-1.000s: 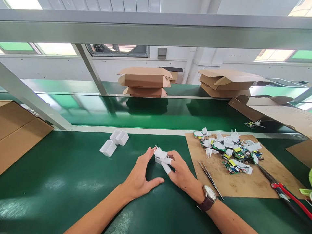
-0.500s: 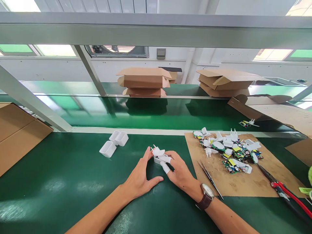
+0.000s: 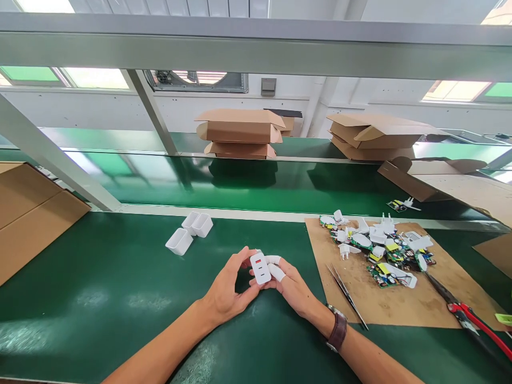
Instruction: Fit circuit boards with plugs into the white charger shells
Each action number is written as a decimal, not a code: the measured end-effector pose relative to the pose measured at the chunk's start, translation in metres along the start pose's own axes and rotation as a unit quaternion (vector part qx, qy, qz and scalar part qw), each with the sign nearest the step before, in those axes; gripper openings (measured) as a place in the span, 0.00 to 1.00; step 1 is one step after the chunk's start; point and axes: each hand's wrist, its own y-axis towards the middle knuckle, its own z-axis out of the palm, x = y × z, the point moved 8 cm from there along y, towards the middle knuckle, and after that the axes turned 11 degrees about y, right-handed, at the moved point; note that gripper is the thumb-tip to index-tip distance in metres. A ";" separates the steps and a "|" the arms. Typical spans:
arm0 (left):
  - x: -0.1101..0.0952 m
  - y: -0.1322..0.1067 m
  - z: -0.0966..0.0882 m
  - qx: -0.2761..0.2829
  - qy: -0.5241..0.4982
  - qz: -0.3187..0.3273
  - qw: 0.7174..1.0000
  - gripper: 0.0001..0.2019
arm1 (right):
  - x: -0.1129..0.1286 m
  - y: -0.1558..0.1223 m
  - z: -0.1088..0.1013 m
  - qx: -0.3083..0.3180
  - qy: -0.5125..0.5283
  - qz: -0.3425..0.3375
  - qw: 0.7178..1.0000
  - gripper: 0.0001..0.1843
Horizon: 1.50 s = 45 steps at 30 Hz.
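A white charger (image 3: 261,268) is held between both hands above the green work surface, its port face with one red slot and darker slots turned toward me. My left hand (image 3: 234,282) grips it from the left with thumb and fingers. From the other side my right hand (image 3: 290,280), white covers on its fingertips, closes on it too. The charger's far side, where the plug was seen, is hidden now. Several empty white charger housings (image 3: 179,242) stand on the surface to the left, beyond my left hand.
On a brown cardboard sheet (image 3: 388,309) at right lie a pile of circuit boards and white plug parts (image 3: 376,240), tweezers (image 3: 347,296) and red-handled pliers (image 3: 460,309). Cardboard boxes (image 3: 240,130) stand at the back; another box (image 3: 40,213) is at left. A metal bar (image 3: 256,48) crosses overhead.
The charger has been turned over: its plug prongs faced up before, and its port face shows now. My left thumb and fingers have closed onto it, and my right wrist has rotated.
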 end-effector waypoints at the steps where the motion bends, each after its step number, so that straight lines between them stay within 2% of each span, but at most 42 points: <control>1: 0.000 0.000 0.000 0.000 0.002 0.002 1.000 0.39 | -0.001 0.000 0.000 0.001 0.001 0.000 1.000 0.17; 6: 0.001 0.003 -0.004 -0.007 0.037 -0.009 0.999 0.40 | -0.003 0.003 0.002 0.006 -0.017 -0.037 0.999 0.17; 9: 0.010 0.005 -0.008 -0.028 0.082 -0.031 0.996 0.40 | 0.007 0.002 0.001 -0.020 -0.067 -0.107 0.992 0.19; 11: 0.019 0.006 -0.009 -0.026 0.118 -0.041 0.992 0.38 | 0.018 -0.001 0.003 -0.037 -0.130 -0.158 0.978 0.16; 13: 0.029 0.007 -0.007 -0.009 0.138 -0.050 0.989 0.35 | 0.030 -0.007 0.009 -0.033 -0.231 -0.225 0.946 0.14; 16: 0.050 0.014 -0.005 0.009 0.122 -0.089 0.988 0.32 | 0.043 -0.021 0.028 0.011 -0.389 -0.347 0.853 0.18; 18: 0.064 0.026 -0.002 0.012 0.096 -0.124 0.988 0.32 | 0.042 -0.027 0.039 0.045 -0.452 -0.399 0.796 0.20; 20: 0.078 0.042 0.007 0.032 0.068 -0.163 0.984 0.33 | 0.035 -0.029 0.044 0.069 -0.486 -0.423 0.762 0.20; 23: 0.091 0.070 0.036 0.090 0.029 -0.207 0.974 0.34 | 0.023 -0.026 0.047 0.101 -0.524 -0.424 0.731 0.18; 26: 0.089 0.090 0.066 0.122 0.019 -0.200 0.972 0.34 | 0.012 -0.020 0.044 0.121 -0.560 -0.394 0.718 0.18; 28: 0.084 0.096 0.077 0.128 0.031 -0.186 0.974 0.34 | 0.009 -0.017 0.040 0.123 -0.573 -0.381 0.715 0.17; 30: 0.079 0.096 0.078 0.134 0.051 -0.169 0.975 0.35 | 0.009 -0.016 0.038 0.123 -0.577 -0.377 0.714 0.16; 33: 0.074 0.090 0.054 0.140 0.090 -0.134 0.977 0.34 | 0.008 -0.016 0.037 0.129 -0.582 -0.372 0.712 0.16; 36: 0.080 0.085 0.004 0.141 0.165 -0.097 0.971 0.26 | 0.006 -0.017 0.040 0.138 -0.580 -0.364 0.715 0.16; 39: 0.100 0.082 -0.052 0.133 0.341 -0.074 0.928 0.22 | 0.003 -0.017 0.041 0.139 -0.574 -0.353 0.726 0.16; 42: 0.130 0.072 -0.089 0.150 0.416 -0.139 0.886 0.23 | 0.002 -0.017 0.040 0.134 -0.570 -0.346 0.733 0.16; 45: 0.150 0.057 -0.097 0.171 0.400 -0.219 0.873 0.21 | 0.004 -0.016 0.037 0.125 -0.561 -0.350 0.740 0.16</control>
